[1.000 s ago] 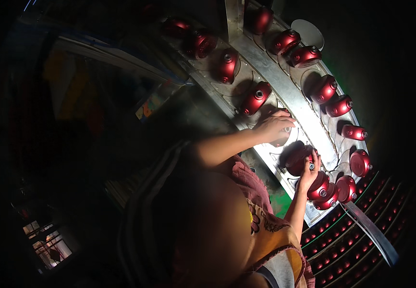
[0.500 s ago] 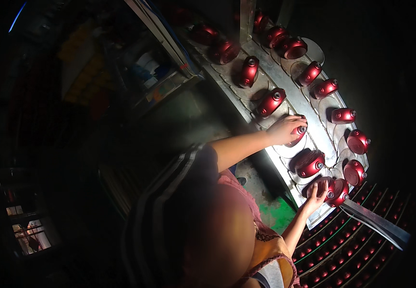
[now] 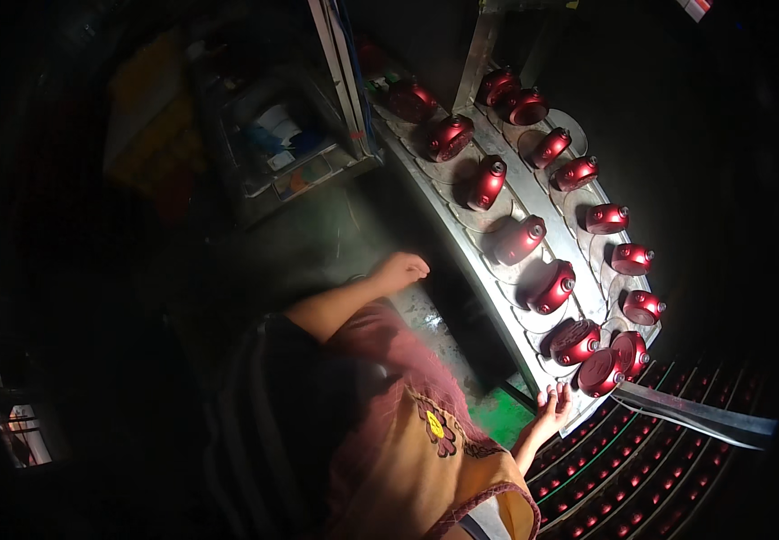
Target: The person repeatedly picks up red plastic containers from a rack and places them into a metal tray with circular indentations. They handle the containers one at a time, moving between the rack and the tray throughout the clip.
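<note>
Glossy red rounded pieces [image 3: 551, 286], each with a flat round face and a small grey neck, lie in two rows on the round plates of a metal conveyor [image 3: 578, 243]. My left hand [image 3: 398, 270] is off the conveyor's left side, fingers loosely curled, with nothing seen in them. At the conveyor's near end my right hand [image 3: 553, 409] has its fingers apart and holds nothing. Just above and right of it, the nearest red piece [image 3: 598, 371] leans close against another red piece [image 3: 630, 354]; my fingertips look apart from it.
A bent metal strip [image 3: 695, 412] juts right from the conveyor's near end. Below it are curved racks [image 3: 641, 468] with many small red pieces. A metal post [image 3: 478, 58] rises at the conveyor's far end. At the far left stands a bin [image 3: 291, 135] with blue and white items.
My left hand has let go of a red piece and drawn back left off the conveyor. My right hand has come off the near-end piece toward me. The view has shifted.
</note>
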The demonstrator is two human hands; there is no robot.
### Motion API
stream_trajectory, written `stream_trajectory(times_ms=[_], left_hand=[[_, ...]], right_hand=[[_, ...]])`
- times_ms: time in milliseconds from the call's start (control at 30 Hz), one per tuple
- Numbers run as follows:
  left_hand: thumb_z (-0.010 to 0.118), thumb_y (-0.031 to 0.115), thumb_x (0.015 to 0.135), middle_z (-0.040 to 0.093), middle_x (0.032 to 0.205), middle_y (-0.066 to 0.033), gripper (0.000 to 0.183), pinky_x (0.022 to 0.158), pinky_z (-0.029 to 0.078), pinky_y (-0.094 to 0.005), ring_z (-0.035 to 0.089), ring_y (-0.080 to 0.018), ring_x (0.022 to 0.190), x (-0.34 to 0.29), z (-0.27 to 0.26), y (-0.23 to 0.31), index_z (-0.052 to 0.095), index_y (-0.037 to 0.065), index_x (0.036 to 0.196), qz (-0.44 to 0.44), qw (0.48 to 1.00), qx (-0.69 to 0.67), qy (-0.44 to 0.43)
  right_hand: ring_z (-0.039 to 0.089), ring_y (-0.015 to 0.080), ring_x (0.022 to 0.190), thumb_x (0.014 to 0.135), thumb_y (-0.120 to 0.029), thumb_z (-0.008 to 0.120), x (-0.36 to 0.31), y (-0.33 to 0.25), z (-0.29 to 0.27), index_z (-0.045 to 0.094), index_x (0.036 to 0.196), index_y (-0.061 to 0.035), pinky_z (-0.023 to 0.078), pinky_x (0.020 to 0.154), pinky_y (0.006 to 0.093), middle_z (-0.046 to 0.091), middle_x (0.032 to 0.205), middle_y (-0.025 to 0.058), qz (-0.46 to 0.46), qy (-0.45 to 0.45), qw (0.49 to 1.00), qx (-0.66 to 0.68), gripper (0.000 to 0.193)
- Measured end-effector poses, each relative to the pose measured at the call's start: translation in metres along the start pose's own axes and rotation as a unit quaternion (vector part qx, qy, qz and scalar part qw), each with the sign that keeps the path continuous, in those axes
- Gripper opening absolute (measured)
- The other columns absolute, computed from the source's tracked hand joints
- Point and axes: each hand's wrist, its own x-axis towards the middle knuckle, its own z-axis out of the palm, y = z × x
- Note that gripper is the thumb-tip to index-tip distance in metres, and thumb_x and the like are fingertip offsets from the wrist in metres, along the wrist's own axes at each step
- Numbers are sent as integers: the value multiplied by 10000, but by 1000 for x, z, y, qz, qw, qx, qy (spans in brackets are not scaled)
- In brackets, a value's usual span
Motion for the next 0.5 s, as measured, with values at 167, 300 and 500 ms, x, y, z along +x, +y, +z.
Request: stream_trajectory(times_ms=[167, 300, 500], left_hand=[[593, 40, 903, 679, 905, 3, 147, 516, 432, -225, 563, -74, 644, -24, -217, -48, 698, 79, 998, 35, 928, 61, 365], [633, 156, 877, 648, 794, -87, 148, 574, 474, -365, 609, -202, 662, -22, -404, -122, 694, 71, 982, -88, 858, -85, 500], [562, 308, 916, 677, 862, -164, 304, 716, 522, -470, 669, -336, 770, 45, -506, -180, 680, 34, 971, -325, 830, 123, 435]], right_hand=[[597, 187, 1007, 946, -47, 570, -19, -5, 53, 484, 1326, 17, 520, 792, 275, 559, 1238, 131, 96, -76, 992, 2, 396], [605, 156, 956, 927, -78, 610, -46, -31, 149, 523, 1249, -57, 507, 778, 317, 595, 1116, 48, 138, -173, 975, -35, 335], [605, 144, 946, 943, -80, 587, -95, -86, 282, 565, 1229, 6, 517, 748, 270, 616, 1103, 78, 157, -262, 924, -231, 299]])
